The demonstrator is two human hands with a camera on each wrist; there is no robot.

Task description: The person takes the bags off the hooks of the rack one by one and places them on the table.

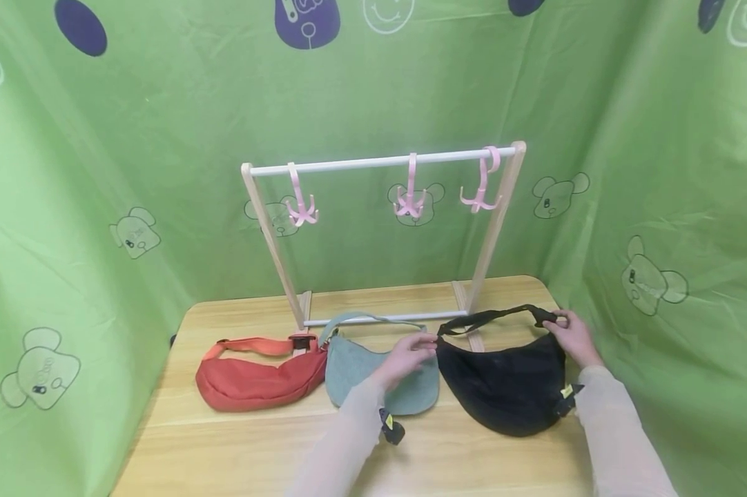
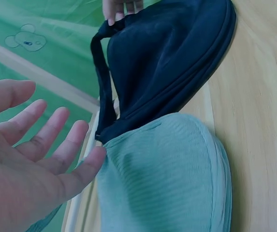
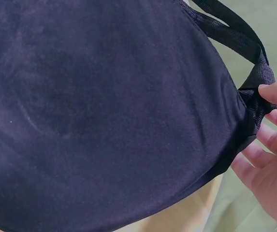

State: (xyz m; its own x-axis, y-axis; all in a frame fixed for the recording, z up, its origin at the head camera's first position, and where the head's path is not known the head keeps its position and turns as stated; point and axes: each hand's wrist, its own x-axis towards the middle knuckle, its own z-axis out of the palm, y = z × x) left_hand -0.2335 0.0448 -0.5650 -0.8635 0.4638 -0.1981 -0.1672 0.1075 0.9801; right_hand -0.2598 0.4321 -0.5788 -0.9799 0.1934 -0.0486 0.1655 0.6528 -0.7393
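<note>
A black shoulder bag (image 1: 504, 386) lies at the right of the table, its strap arched behind it. My right hand (image 1: 574, 338) pinches the strap where it meets the bag's right end; in the right wrist view the thumb presses on the folded webbing (image 3: 260, 79). Over the teal bag (image 1: 355, 366) in the middle is my left hand (image 1: 407, 359), near the black bag's left corner. The left wrist view shows that hand (image 2: 32, 154) with fingers spread and nothing between them. A red bag (image 1: 255, 383) with an orange strap lies at the left, beside the teal one.
Behind the bags stands a rack with a white top rail (image 1: 361, 163) and wooden side posts. Three pink hooks, left (image 1: 300, 200), middle (image 1: 411, 190) and right (image 1: 480, 190), hang from the rail. Green patterned cloth (image 1: 361, 90) surrounds the wooden table (image 1: 224, 455).
</note>
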